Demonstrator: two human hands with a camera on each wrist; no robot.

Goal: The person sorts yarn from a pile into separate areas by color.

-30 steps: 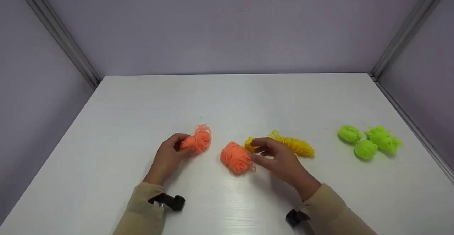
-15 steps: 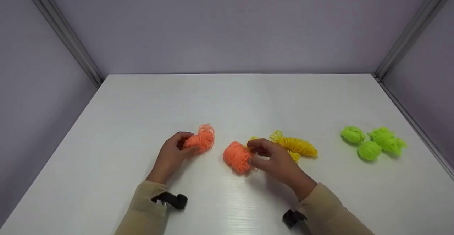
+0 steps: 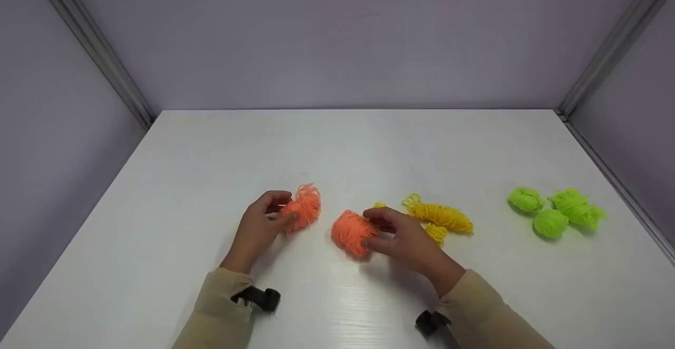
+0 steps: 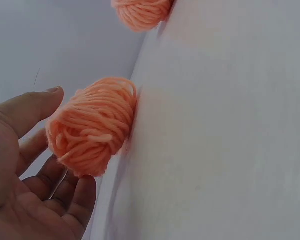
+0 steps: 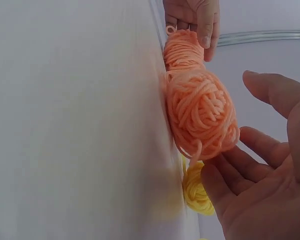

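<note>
Since the previous second the right hand [image 3: 403,238] has shifted toward 9 o'clock, its spread fingers now touching the central orange yarn ball [image 3: 350,231] on the surface [image 3: 337,148], while the left hand [image 3: 261,228] cups, fingers relaxed, the orange yarn bundle [image 3: 303,209] at 10 o'clock of that ball, indicating both orange pieces are being gathered.

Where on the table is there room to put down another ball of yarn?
The far half of the white table, behind all the yarn, is bare. So is the left side beyond the left hand and the stretch between the yellow yarn and green balls. Between the two orange balls it is crowded.
</note>
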